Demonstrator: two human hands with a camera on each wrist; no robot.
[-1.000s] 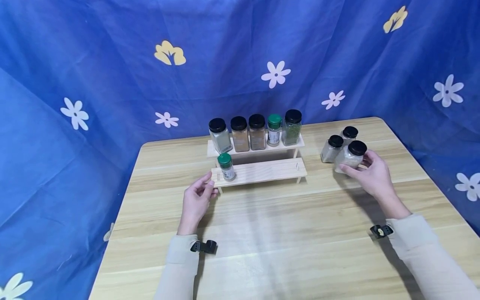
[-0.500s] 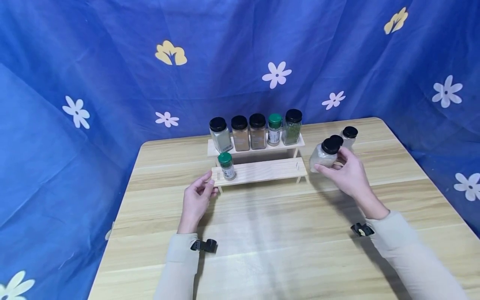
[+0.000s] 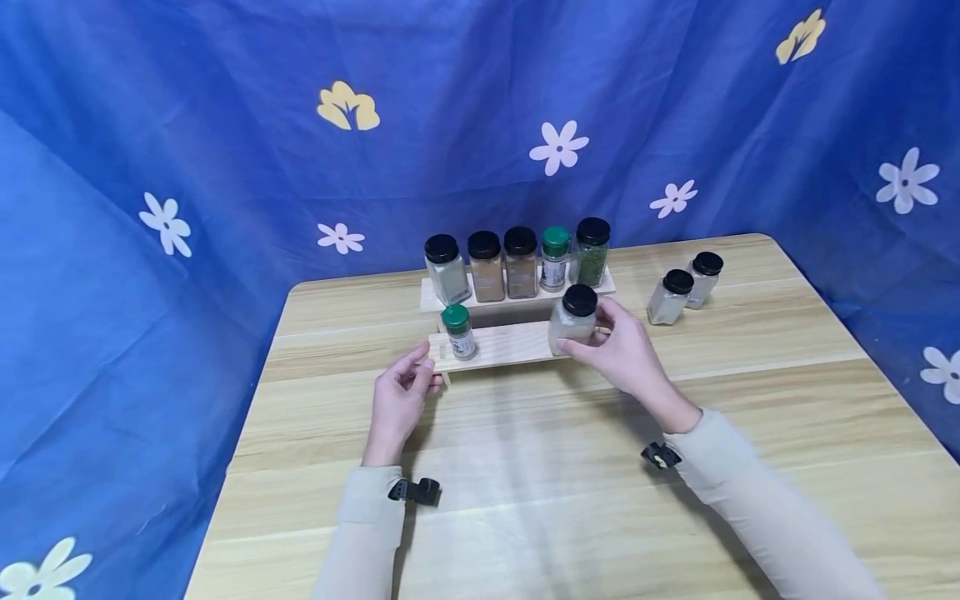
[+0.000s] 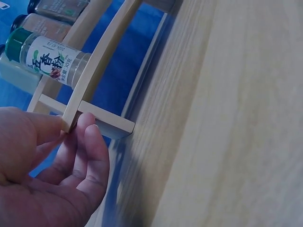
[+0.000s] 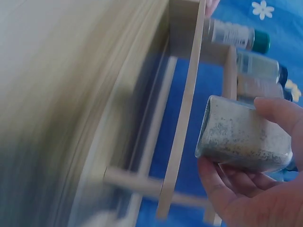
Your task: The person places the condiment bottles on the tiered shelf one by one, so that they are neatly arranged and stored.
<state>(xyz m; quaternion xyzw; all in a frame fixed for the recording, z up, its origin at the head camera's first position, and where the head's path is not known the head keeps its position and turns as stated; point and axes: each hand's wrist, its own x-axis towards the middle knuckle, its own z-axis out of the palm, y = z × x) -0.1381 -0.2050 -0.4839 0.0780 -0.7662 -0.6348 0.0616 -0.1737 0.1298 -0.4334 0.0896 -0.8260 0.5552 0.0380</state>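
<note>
In the head view my right hand (image 3: 626,350) grips a square glass spice jar (image 3: 570,329) with a black lid and pale contents. It is over the right part of the lower step of a two-step wooden rack (image 3: 513,343). A gap shows between the jar's base and the board in the right wrist view. My left hand (image 3: 401,396) pinches the left end of that lower step; the left wrist view has the thumb above and fingers beneath. Close by stands a small green-lidded spice bottle (image 4: 52,59), upright on the step.
Along the upper step stand several jars, among them a green-lidded bottle (image 3: 555,258) and a jar of green herbs (image 3: 591,254). Two black-lidded jars (image 3: 667,298) stand on the table (image 3: 525,500) to the right. A blue curtain (image 3: 450,125) hangs behind.
My right hand has carried the black-lidded jar leftward from the group at the right to over the lower step. The left hand has stayed at the rack's end.
</note>
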